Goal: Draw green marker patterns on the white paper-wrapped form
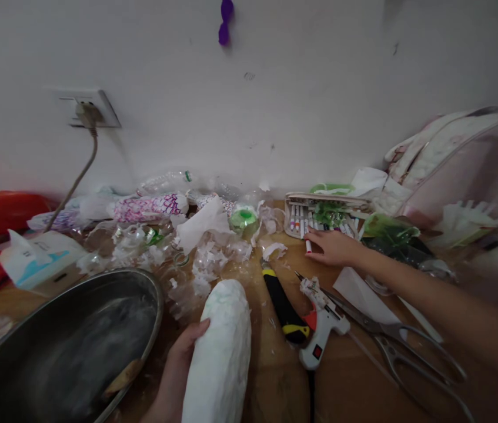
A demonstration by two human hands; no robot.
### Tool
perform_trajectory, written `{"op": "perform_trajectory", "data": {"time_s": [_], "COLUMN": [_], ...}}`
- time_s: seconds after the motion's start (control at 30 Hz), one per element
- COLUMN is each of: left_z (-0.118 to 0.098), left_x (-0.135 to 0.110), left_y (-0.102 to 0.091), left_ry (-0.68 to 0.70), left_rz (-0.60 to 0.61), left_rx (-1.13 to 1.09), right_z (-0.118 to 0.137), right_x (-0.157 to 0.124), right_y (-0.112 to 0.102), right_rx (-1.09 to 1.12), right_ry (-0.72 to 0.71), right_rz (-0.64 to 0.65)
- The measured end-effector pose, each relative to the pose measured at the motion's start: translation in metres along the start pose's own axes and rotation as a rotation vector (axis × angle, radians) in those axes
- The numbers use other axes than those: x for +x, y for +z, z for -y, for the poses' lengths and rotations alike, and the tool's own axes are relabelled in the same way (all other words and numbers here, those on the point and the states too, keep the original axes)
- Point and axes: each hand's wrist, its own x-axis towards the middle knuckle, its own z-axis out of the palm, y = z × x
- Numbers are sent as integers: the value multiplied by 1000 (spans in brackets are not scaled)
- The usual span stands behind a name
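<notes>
My left hand (179, 367) is wrapped round a long white form (220, 352) with a rounded top and a rough, papery surface; it stands tilted up in front of me and its lower end is out of view. Further off to the right, my right hand (334, 247) reaches over an open marker case (291, 234). Its thumb and fingers close on a white marker (308, 242) with a red end, at the case's front edge. Several other markers lie in rows in the case, with crumpled green plastic (330, 212) on top.
A dark metal basin (159, 305) stands at left, beside a tissue pack (39, 264). A utility knife (280, 302), glue gun (321, 335) and large scissors (385, 338) lie mid-right. Plastic and paper scraps (213, 255) line the wall; a pink bag (460, 164) sits right.
</notes>
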Motion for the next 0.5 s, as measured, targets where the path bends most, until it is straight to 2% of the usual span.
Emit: {"op": "perform_trajectory", "data": {"time_s": [0.07, 0.33, 0.5], "left_z": [0, 0, -1], "left_x": [0, -1, -2], "left_y": [0, 1, 3], "left_ry": [-49, -51, -56], "left_rz": [26, 30, 34], "left_rx": [-7, 15, 29], "right_z": [-1, -9, -5], "right_x": [3, 8, 5], "right_y": [2, 2, 6], "right_rx": [1, 40, 64], "right_ry": [12, 31, 57], "right_rz": [-17, -28, -14]}}
